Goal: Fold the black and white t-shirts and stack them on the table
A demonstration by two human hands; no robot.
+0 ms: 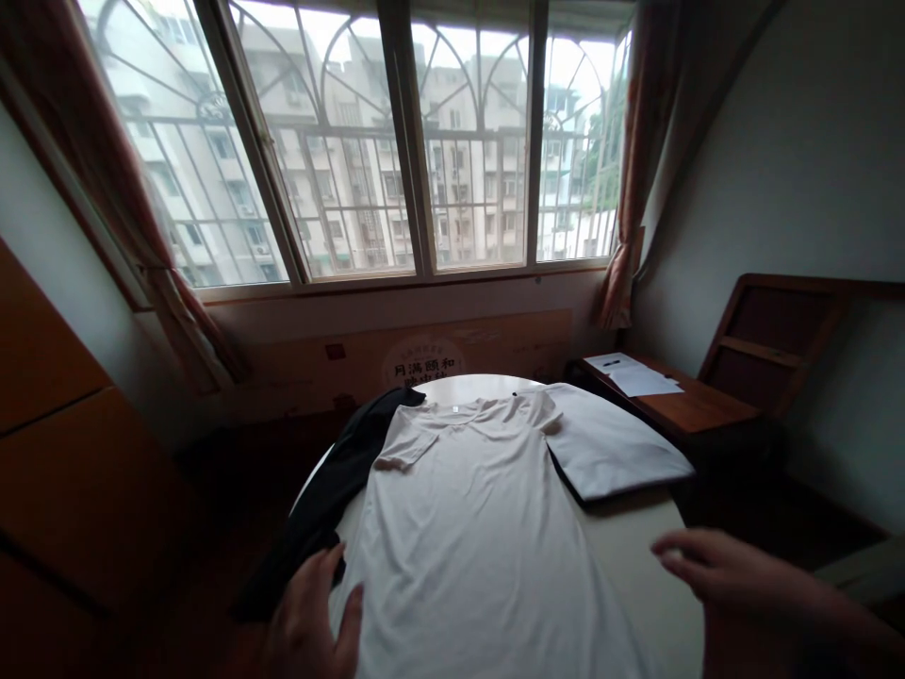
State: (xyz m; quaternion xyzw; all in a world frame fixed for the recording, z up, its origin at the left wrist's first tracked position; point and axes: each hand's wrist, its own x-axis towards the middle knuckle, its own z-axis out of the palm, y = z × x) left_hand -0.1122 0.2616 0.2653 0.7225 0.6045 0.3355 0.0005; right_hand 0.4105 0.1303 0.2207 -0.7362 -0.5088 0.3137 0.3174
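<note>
Currently on the bench: a white short-sleeved garment [473, 528] lies spread along the middle of the round, pale bench [636, 552], neck opening and sleeves toward the window, body running down toward the person and out of view at the lower edge.
Garment's surface: loose wrinkles cross the body; both sleeves lie out to the sides, and a small label shows at the neckline.
Left hand [315, 613]: wide, thumb and fingers spread apart, at the garment's left edge; whether it touches the cloth cannot be told.
Right hand [697, 561]: narrow, thumb and forefinger close together, at the bench's right side and apart from the white garment; whether anything is pinched there cannot be told.
Left of the garment: a black cloth [353, 448] lies along the bench and hangs over its edge.
Right of the garment: a folded white cloth [615, 438] with a dark underside lies beside the right sleeve.
Wooden furniture at right: papers [643, 380] and a dark pen [612, 363] rest on a brown wooden surface [714, 401].
Far side: a printed panel [487, 354] stands below a barred window [473, 170], with a tied curtain [152, 226] at the left end and another at the right.
</note>
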